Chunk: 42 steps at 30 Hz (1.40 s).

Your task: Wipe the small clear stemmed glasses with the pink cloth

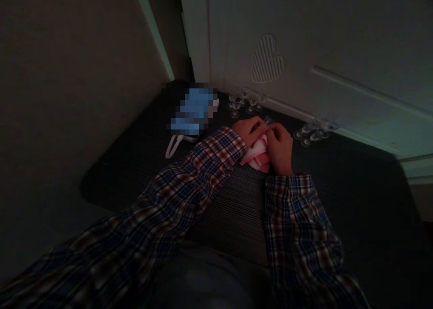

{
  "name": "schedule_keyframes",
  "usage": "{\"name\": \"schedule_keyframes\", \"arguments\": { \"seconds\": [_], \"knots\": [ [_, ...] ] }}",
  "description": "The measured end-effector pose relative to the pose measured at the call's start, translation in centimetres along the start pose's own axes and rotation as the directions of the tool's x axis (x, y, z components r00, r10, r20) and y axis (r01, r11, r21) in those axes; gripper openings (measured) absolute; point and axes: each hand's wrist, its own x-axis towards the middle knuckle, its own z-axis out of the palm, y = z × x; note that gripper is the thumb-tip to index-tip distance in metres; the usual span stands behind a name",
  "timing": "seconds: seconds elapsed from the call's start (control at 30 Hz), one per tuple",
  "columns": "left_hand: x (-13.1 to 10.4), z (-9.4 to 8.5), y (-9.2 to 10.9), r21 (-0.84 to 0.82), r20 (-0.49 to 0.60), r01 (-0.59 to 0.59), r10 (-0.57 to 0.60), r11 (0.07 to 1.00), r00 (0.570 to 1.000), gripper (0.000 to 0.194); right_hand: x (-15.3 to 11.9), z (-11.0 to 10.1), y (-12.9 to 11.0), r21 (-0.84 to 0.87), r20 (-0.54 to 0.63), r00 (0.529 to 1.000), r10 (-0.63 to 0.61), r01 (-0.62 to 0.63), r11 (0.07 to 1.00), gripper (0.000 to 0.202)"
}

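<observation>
A small pink-and-white packet (pixel 260 155) is held over the dark table, with a bit of clear plastic (pixel 268 120) showing at its top. My left hand (pixel 248 129) is closed on the packet's upper left side. At the upper right, my right hand (pixel 280 146) pinches it, fingertips close to those of the left. The dim light and my fingers hide exactly what the fingertips grip. Close behind my hands lie two groups of small clear plastic pieces, one to the left (pixel 237 102) and one to the right (pixel 311 131).
On the left of the dark wood-grain table (pixel 135 164) lies a phone-like device (pixel 194 112) with a blurred blue screen and a white loop strap (pixel 173 146). A white panel with a raised heart (pixel 268 60) borders the back. A wall stands at left.
</observation>
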Motion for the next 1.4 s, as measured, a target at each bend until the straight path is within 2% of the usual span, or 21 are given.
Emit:
{"name": "schedule_keyframes", "arguments": {
  "seconds": [0.83,1.4],
  "knots": [
    [0.12,-0.01,-0.01,0.009,0.015,0.024,-0.024,1.000,1.000,0.030,0.17,0.08,0.19,-0.028,-0.024,0.999,-0.029,0.028,0.999,0.017],
    [0.17,-0.25,0.48,0.038,0.017,0.040,-0.040,0.998,0.999,0.029,0.23,0.07,0.39,-0.024,0.004,0.999,-0.034,0.034,0.999,0.020]
  ]
}}
